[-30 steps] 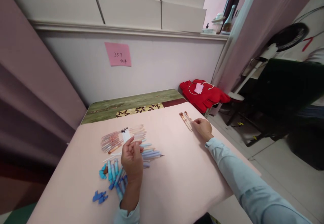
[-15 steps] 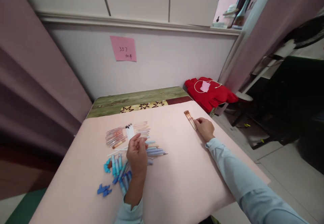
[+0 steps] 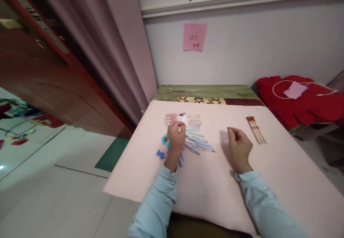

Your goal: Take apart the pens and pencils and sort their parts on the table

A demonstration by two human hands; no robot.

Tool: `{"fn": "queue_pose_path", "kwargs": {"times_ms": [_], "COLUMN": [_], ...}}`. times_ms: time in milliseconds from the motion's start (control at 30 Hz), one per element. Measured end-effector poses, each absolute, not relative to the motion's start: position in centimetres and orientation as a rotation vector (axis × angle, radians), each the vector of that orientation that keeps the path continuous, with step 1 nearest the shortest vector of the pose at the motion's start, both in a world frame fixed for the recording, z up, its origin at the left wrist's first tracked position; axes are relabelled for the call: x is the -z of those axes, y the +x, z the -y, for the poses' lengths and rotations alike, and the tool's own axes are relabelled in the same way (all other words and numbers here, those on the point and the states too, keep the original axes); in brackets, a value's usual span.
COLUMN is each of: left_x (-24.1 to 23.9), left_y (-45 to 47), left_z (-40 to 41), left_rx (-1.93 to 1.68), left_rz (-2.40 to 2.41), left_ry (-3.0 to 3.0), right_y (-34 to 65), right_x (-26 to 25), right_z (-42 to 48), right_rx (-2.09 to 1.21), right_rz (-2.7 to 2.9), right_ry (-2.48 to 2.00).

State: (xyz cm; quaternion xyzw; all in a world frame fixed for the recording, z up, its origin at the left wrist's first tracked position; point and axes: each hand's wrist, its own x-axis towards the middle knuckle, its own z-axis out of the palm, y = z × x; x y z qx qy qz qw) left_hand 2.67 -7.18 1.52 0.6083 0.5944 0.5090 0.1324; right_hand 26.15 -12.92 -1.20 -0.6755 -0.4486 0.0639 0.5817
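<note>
My left hand [image 3: 176, 137] is closed, its fingers curled over the group of pen pieces; whatever may be in them is hidden. Beyond its fingertips are white pen barrels [image 3: 183, 119] with black tips. Clear reddish tubes [image 3: 170, 118] lie to their left and pale clear tubes [image 3: 195, 120] to their right. Light blue and lavender pen barrels [image 3: 200, 143] fan out right of this hand. My right hand [image 3: 240, 147] is above the cloth, thumb and fingers drawn together with nothing visible in them. Right of it, several brown-topped beige pens [image 3: 256, 129] lie side by side.
Blue pieces [image 3: 160, 154] and turquoise pieces [image 3: 164, 139] lie left of my left hand. A pink cloth [image 3: 209, 184] covers most of the table. Red fabric [image 3: 303, 103] with a white cord is at the right. A pink note [image 3: 195, 37] is on the wall.
My right hand has let go of the brown-topped pens and moved left, away from them. The view has turned left. My left hand stays over the pen pieces.
</note>
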Motion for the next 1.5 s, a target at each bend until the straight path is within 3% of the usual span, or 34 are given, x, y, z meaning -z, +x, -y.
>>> {"fn": "queue_pose_path", "kwargs": {"times_ms": [133,267,633,767,867,967,1100,1500], "left_x": [-2.4,-2.7,-2.2,-2.4,-3.1,-3.4,-3.2,-1.3], "left_y": [-1.7,-2.4,-1.5,-1.3,-1.2,-1.3,-2.2,-2.7], "left_z": [5.0,3.8,3.0,3.2,4.6,7.3,11.2,15.0], "left_rx": [-0.946,-0.604,-0.337,-0.476,-0.899,-1.406,-1.690,-1.398], "left_rz": [-2.140,-2.189,-2.113,-2.046,-1.919,-1.573,-1.158,-0.440], "left_ry": [1.943,2.068,2.192,2.223,2.103,1.678,1.072,0.419], "right_y": [24.6,24.9,24.9,24.5,24.2,23.9,23.8,22.8], "right_x": [1.9,1.7,1.1,0.8,0.5,0.4,0.5,0.8], "right_z": [13.2,13.2,12.7,12.9,13.3,13.5,13.5,16.0], "right_rx": [-0.151,-0.089,-0.035,-0.036,-0.056,-0.068,-0.058,-0.050], "right_rz": [1.203,1.281,1.365,1.420,1.470,1.503,1.509,1.682], "right_ry": [-1.581,-1.600,-1.615,-1.565,-1.512,-1.490,-1.506,-1.429]}}
